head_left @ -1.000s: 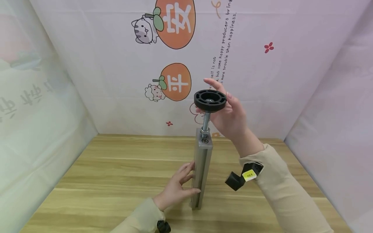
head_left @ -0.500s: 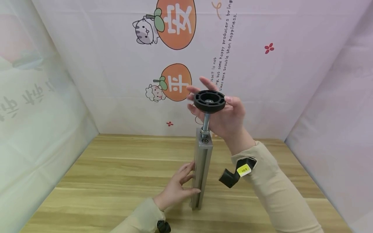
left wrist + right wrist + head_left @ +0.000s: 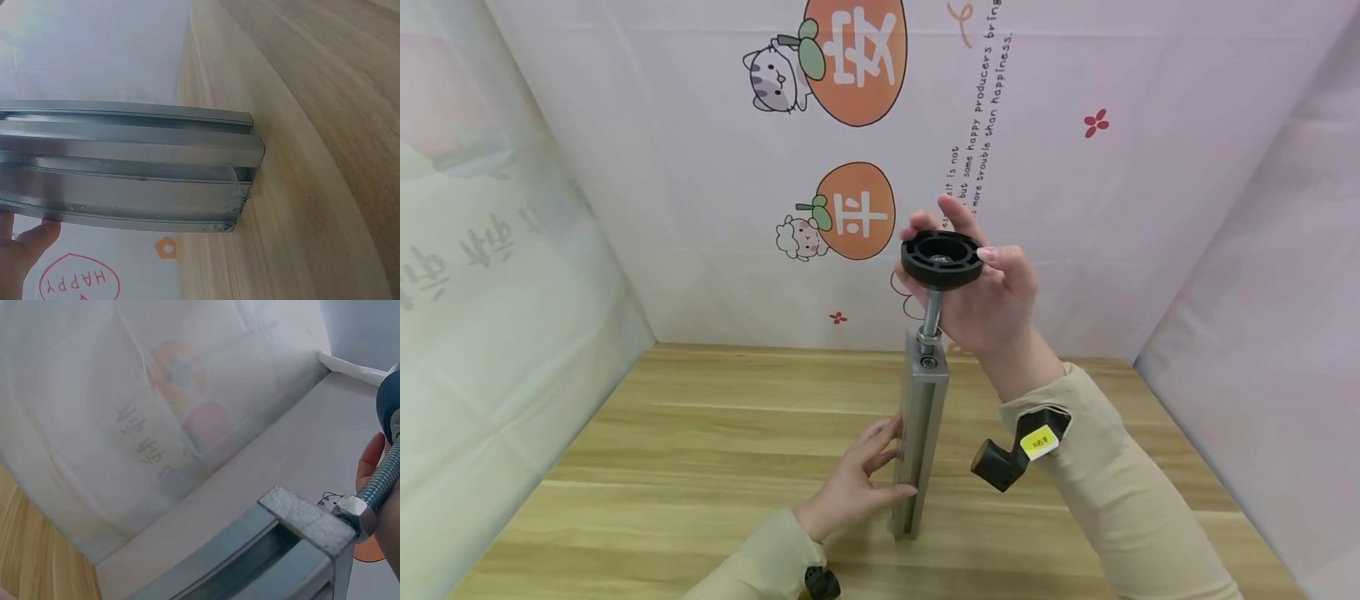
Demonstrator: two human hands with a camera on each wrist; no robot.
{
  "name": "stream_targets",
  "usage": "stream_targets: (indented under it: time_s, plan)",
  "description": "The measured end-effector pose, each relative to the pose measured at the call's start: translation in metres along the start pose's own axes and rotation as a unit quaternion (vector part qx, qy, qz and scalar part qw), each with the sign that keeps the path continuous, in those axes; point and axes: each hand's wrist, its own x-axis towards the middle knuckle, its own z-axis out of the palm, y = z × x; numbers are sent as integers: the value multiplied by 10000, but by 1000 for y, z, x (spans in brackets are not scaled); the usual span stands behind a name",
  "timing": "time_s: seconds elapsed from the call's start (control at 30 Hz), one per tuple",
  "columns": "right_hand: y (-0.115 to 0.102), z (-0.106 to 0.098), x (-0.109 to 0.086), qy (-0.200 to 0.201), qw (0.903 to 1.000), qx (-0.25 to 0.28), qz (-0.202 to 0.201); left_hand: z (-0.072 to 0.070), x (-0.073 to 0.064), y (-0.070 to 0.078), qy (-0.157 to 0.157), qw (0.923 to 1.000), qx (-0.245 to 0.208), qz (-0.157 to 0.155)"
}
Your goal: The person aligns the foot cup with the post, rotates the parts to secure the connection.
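An aluminium profile (image 3: 921,442) stands upright on the wooden table. Out of its top end plate rises a threaded bolt (image 3: 932,312) with a hex nut (image 3: 355,515), carrying a round black levelling foot (image 3: 942,278). My left hand (image 3: 848,490) grips the profile low down, thumb on the near face and fingers at its left side. At the top, my right hand (image 3: 996,304) holds the levelling foot, its thumb on the right rim and its fingers bent around the back. The left wrist view shows the profile's slotted lower end (image 3: 206,147) against the tabletop.
The wooden table (image 3: 715,450) is bounded by a printed white cloth (image 3: 1045,250) at the back and pale cloth sides. Black wrist cameras (image 3: 1000,465) sit on both sleeves, the right one sticking out beside the profile.
My right hand's fingers have swung left around the levelling foot, spread, then closed in on it, with the thumb coming onto its rim. The left hand and profile stay put.
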Motion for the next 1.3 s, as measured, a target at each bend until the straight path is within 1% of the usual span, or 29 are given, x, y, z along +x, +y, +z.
stream_targets:
  time_s: [0.13,0.2,0.27,0.33,0.4,0.43,0.57,0.77,0.87,0.93,0.97,1.03,1.1,1.17,1.2,1.23,1.27,1.3]
  plan:
    - [0,0,-2,109,9987,-477,-121,0,0,-2,-20,10000,31,23]
    - [0,-1,-3,170,9957,-884,-195,0,-1,-3,-21,10000,34,70]
    - [0,-1,-3,229,9892,-1418,-303,0,-1,-3,-13,10000,25,40]
    - [-1,0,-4,287,9786,-1985,-467,0,0,-3,0,10000,-14,-10]
    - [-2,2,-4,406,9635,-2566,-650,1,0,-3,-1,10000,-20,4]
    - [-2,3,-4,435,9563,-2793,-744,1,0,-2,14,10000,-50,-38]
    - [-2,4,-5,634,9243,-3637,-966,0,0,-3,31,10000,-28,45]
    - [-6,4,-10,781,8707,-4742,-1048,1,-1,-1,23,10000,-49,-54]
    - [-9,8,-13,871,8436,-5203,-1002,1,0,-1,18,10000,24,44]
    - [-11,11,-14,889,8237,-5517,-960,1,0,-1,29,9999,48,98]
    - [-12,12,-15,878,8116,-5696,-956,1,0,-1,34,9999,51,121]
    - [-13,15,-14,835,7824,-6097,-952,1,0,-1,43,9999,41,121]
    - [-15,18,-14,758,7441,-6566,-974,0,0,-1,45,10000,6,58]
    - [-17,20,-13,612,7006,-7037,-1017,1,0,-1,30,10000,-9,29]
    - [-19,21,-13,531,6811,-7232,-1017,1,0,-1,18,10000,-11,25]
    - [-21,22,-12,447,6645,-7392,-1002,0,0,-2,10,10000,3,32]
    - [-23,23,-11,354,6523,-7508,-982,0,0,-2,8,10000,12,34]
    - [-24,23,-11,265,6443,-7584,-946,0,0,-2,3,10000,8,44]
